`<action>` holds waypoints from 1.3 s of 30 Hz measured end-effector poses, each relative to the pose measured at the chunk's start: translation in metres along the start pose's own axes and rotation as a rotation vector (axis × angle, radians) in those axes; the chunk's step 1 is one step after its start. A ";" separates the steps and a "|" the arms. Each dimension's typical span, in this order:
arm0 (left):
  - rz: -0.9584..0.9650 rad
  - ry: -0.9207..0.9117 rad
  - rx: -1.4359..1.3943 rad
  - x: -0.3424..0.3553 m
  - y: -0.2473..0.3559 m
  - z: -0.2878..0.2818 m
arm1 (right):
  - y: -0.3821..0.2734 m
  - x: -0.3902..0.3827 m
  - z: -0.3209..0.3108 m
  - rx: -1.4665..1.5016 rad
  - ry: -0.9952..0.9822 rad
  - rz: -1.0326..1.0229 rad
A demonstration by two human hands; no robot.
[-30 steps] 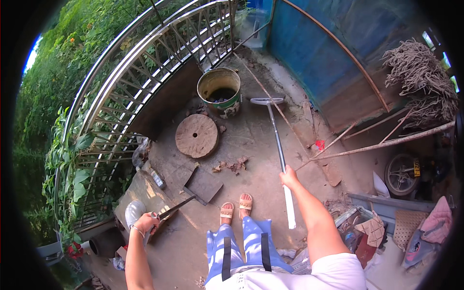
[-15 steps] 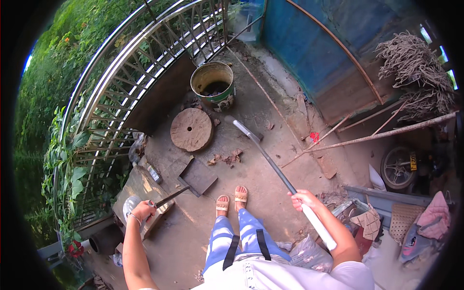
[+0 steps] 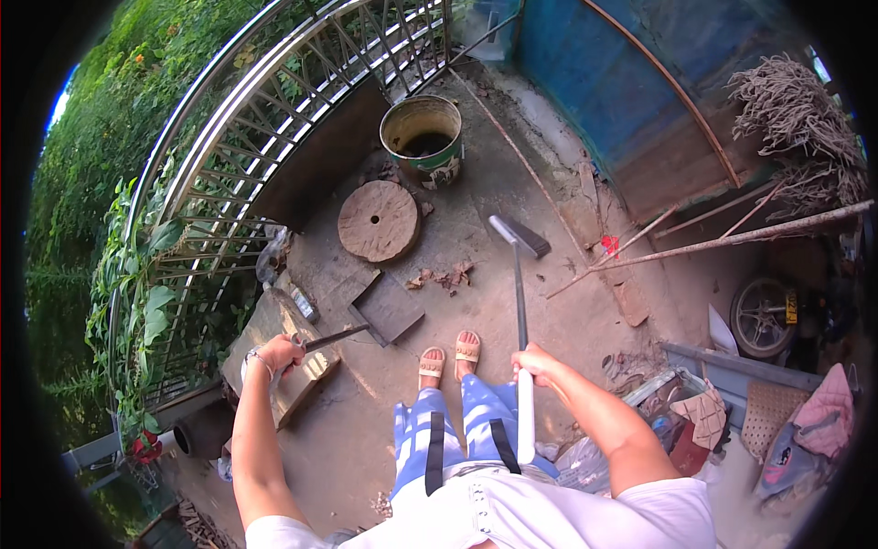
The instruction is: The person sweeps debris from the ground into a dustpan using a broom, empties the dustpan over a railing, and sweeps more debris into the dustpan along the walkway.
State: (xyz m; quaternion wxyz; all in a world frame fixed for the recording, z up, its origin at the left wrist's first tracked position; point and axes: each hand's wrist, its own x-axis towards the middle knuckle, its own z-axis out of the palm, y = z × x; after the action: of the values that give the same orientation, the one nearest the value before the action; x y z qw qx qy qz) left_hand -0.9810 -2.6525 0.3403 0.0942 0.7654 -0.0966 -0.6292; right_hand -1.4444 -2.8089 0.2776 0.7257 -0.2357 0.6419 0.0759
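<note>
My left hand (image 3: pixel 277 355) is closed around the handle of a dark dustpan (image 3: pixel 404 324), whose pan rests on the concrete ahead of my feet. With my right hand (image 3: pixel 533 362) I grip a broom (image 3: pixel 521 306), its handle white at the near end and dark further along. The broom head lies on the ground, to the right of and beyond a small heap of dry leaves (image 3: pixel 444 274). Those leaves sit between the dustpan and the broom head, a little past the pan's far corner.
A round stone disc (image 3: pixel 379 224) with a centre hole and a stained bucket (image 3: pixel 430 169) stand ahead. Metal railing (image 3: pixel 229 174) with plants curves along the left. At right are a rusty bar frame (image 3: pixel 658 261), bundled dry stalks (image 3: pixel 791 110), a wheel (image 3: pixel 761 316) and bags (image 3: pixel 585 465).
My right hand moved left, bringing the broom handle more upright, while the broom head swung right and turned. The left hand still holds the dustpan. The view shifted slightly.
</note>
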 end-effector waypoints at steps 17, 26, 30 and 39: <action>0.015 -0.020 0.238 -0.008 0.023 0.002 | 0.019 -0.121 -0.037 0.180 -0.338 0.031; 0.022 0.012 0.224 -0.008 0.014 0.010 | 0.041 -0.064 0.031 -0.112 -0.075 0.001; 0.071 -0.025 0.219 -0.004 0.008 0.002 | 0.083 -0.067 0.079 0.049 -0.288 0.066; 0.185 -0.089 0.168 0.000 -0.067 -0.018 | 0.166 -0.126 0.119 0.532 -0.435 0.031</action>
State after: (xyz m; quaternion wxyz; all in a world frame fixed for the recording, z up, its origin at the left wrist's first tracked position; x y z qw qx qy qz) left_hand -0.9608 -2.5880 0.3258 0.0832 0.7297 -0.2232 -0.6410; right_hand -1.4269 -2.5865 0.3661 0.8804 -0.0068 0.4728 -0.0348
